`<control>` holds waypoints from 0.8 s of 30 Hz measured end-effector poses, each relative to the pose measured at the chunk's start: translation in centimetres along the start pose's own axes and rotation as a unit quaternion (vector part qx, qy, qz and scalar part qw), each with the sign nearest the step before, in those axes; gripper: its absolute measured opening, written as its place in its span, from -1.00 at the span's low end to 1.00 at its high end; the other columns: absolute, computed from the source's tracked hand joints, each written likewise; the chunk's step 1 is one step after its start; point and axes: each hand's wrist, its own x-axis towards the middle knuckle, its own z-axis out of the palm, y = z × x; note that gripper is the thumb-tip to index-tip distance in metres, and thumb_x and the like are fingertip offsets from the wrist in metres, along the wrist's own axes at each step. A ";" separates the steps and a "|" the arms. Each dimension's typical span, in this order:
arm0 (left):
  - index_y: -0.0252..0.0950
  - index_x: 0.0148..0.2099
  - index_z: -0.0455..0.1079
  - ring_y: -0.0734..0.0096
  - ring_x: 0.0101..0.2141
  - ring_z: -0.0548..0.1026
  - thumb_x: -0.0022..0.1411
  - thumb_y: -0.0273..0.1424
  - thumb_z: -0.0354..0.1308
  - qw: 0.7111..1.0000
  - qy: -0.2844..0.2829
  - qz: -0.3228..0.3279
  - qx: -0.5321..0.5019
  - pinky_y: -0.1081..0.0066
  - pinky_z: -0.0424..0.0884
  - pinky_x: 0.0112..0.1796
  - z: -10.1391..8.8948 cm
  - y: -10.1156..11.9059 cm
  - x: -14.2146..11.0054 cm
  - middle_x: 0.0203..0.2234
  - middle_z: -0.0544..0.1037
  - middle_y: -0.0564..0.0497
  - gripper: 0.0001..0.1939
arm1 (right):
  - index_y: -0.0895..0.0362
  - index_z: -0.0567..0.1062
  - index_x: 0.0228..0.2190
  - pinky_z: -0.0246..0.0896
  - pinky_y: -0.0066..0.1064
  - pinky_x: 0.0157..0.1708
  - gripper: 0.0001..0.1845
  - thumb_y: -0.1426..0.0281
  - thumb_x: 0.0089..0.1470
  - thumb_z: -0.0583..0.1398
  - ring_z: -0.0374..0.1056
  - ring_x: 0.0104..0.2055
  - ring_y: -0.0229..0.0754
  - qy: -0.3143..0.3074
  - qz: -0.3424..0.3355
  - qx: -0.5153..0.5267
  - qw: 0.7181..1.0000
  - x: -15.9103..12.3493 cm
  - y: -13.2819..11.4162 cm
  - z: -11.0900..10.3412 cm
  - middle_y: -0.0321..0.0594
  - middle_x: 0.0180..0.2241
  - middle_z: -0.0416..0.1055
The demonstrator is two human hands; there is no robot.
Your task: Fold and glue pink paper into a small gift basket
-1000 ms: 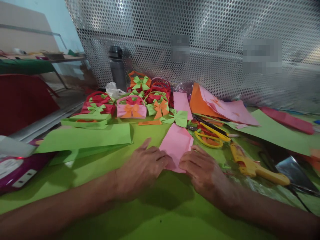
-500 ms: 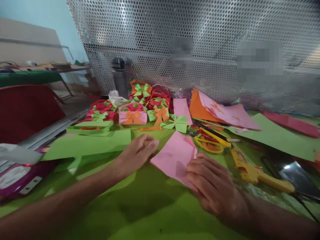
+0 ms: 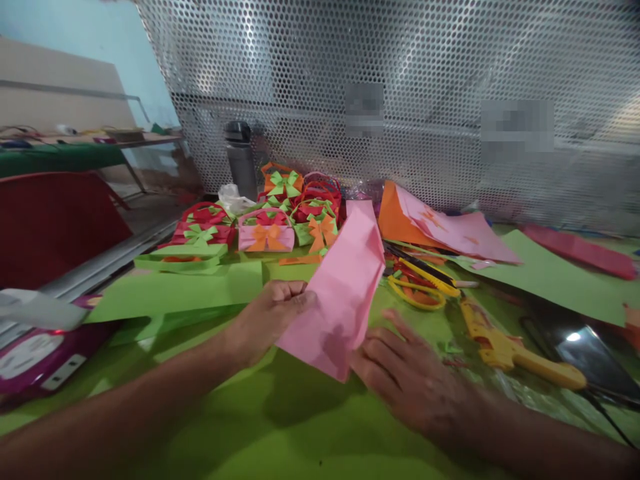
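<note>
A folded piece of pink paper is held tilted above the green table surface, its layers slightly parted along the right side. My left hand is closed on its left edge, thumb on top. At the lower right edge, the curled fingers of my right hand touch the paper, with one finger lifted; its thumb is hidden. Behind the paper stand small paper handbags, among them a pink one with an orange bow. A strip of pink paper lies beyond, partly covered.
Yellow-handled scissors and a yellow glue gun lie on the right, beside a dark phone-like object. Green sheets and a purple device are on the left. A bottle stands before the perforated metal panel.
The pink paper has been raised and turned, now showing longer. My left hand has taken its left edge; my right hand has shifted slightly left along the lower edge.
</note>
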 end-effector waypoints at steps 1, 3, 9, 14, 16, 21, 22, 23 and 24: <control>-0.36 -0.34 0.38 0.60 -0.67 0.29 0.09 -0.22 0.14 1.000 0.009 0.012 0.024 0.56 0.18 -0.61 -0.2 0.0 0.1 -0.61 0.42 0.09 -0.73 | 0.21 0.43 -0.26 0.03 0.00 -0.02 -0.73 0.57 0.13 -0.04 0.29 -0.34 -0.13 -0.020 0.005 -0.002 1.000 0.0 -0.1 0.1 -0.17 -0.44 0.40; -0.35 -0.34 0.37 0.59 -0.66 0.26 0.12 -0.20 0.10 0.996 0.026 0.035 0.074 0.56 0.17 -0.61 -0.5 0.0 0.3 -0.62 0.39 0.11 -0.72 | 0.19 0.43 -0.27 0.00 0.02 -0.02 -0.75 0.55 0.15 -0.03 0.27 -0.35 -0.14 -0.047 0.031 0.014 0.998 -0.1 -0.2 0.3 -0.18 -0.45 0.38; -0.35 -0.38 0.34 0.56 -0.62 0.25 0.16 -0.19 0.04 0.988 0.019 0.075 0.134 0.54 0.15 -0.59 -0.4 0.1 0.1 -0.60 0.35 0.10 -0.71 | 0.16 0.37 -0.54 0.12 -0.38 -0.44 -0.55 0.18 0.21 -0.08 0.18 -0.52 -0.27 0.010 0.235 0.230 0.944 0.4 0.2 0.5 -0.28 -0.59 0.29; -0.35 -0.41 0.31 0.58 -0.63 0.19 0.19 -0.18 0.01 0.984 0.010 0.085 0.155 0.56 0.12 -0.61 0.0 0.3 -0.5 -0.64 0.28 0.13 -0.69 | 0.16 0.32 -0.59 0.06 -0.47 -0.58 -0.57 0.08 0.08 0.07 0.19 -0.58 -0.31 -0.053 0.394 0.352 0.847 0.9 1.2 0.3 -0.33 -0.62 0.28; -0.35 -0.41 0.31 0.59 -0.63 0.18 0.18 -0.19 0.03 0.983 0.007 0.094 0.160 0.56 0.11 -0.61 0.2 0.3 -0.7 -0.64 0.26 0.13 -0.70 | 0.16 0.35 -0.54 0.13 -0.45 -0.54 -0.61 0.09 0.04 0.11 0.23 -0.53 -0.29 -0.051 0.418 0.390 0.819 0.9 1.5 0.4 -0.30 -0.57 0.34; -0.34 -0.39 0.33 0.57 -0.61 0.21 0.17 -0.19 0.03 0.979 0.024 0.099 0.177 0.55 0.13 -0.60 0.4 0.4 -0.9 -0.60 0.32 0.09 -0.71 | 0.18 0.42 -0.39 0.23 -0.42 -0.46 -0.71 0.18 0.03 0.15 0.32 -0.43 -0.24 -0.034 0.446 0.463 0.765 0.9 1.8 0.6 -0.23 -0.45 0.44; -0.34 -0.40 0.33 0.57 -0.61 0.22 0.17 -0.19 0.03 0.979 0.020 0.102 0.175 0.55 0.14 -0.60 0.4 0.4 -0.9 -0.60 0.33 0.09 -0.71 | 0.18 0.42 -0.37 0.24 -0.41 -0.45 -0.72 0.20 0.03 0.15 0.33 -0.42 -0.23 -0.030 0.456 0.473 0.754 0.9 1.8 0.6 -0.22 -0.43 0.45; -0.33 -0.41 0.32 0.56 -0.60 0.23 0.16 -0.19 0.03 0.980 0.015 0.104 0.172 0.54 0.15 -0.59 0.4 0.4 -0.9 -0.59 0.34 0.09 -0.70 | 0.18 0.43 -0.36 0.25 -0.41 -0.44 -0.73 0.21 0.02 0.16 0.34 -0.41 -0.22 -0.026 0.463 0.481 0.744 0.9 1.8 0.6 -0.21 -0.41 0.46; -0.33 -0.42 0.31 0.55 -0.60 0.25 0.16 -0.18 0.03 0.981 0.010 0.103 0.167 0.54 0.16 -0.59 0.4 0.4 -0.9 -0.59 0.34 0.09 -0.70 | 0.18 0.44 -0.36 0.25 -0.42 -0.43 -0.74 0.23 0.02 0.16 0.35 -0.40 -0.22 -0.022 0.467 0.488 0.737 0.9 1.8 0.6 -0.22 -0.40 0.46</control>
